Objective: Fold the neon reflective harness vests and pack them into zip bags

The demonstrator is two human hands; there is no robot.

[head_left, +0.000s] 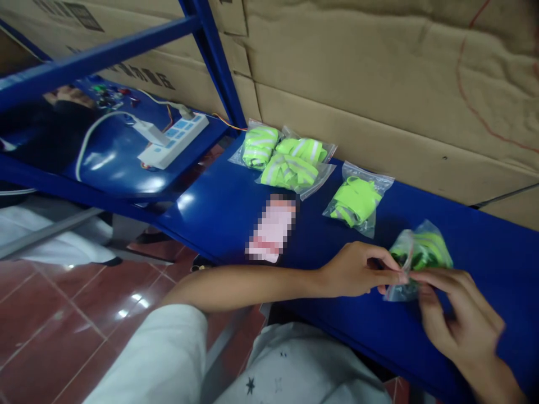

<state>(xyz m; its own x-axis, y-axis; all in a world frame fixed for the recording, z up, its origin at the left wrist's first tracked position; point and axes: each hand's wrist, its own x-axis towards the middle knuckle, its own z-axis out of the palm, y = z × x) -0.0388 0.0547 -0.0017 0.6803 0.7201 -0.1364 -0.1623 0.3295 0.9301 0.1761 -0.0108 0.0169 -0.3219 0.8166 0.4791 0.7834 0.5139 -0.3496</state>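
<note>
Both hands on my feed are closed on one clear zip bag point(421, 255) holding a folded neon-green reflective band, which lies near the front lip of the blue shelf point(227, 207). The left hand point(357, 272) pinches its near edge with thumb and forefinger and the right hand point(457, 317) nips the same edge from the other side, which I judge keeps the slack plastic taut. Behind it lie a single bagged band point(357, 201) and, against the cardboard wall point(379, 84), a cluster of three bagged bands point(290, 168), all well apart from the hands; a blurred pink-white patch point(273, 227) sits beyond the left forearm, and nothing blocks the grip.
</note>
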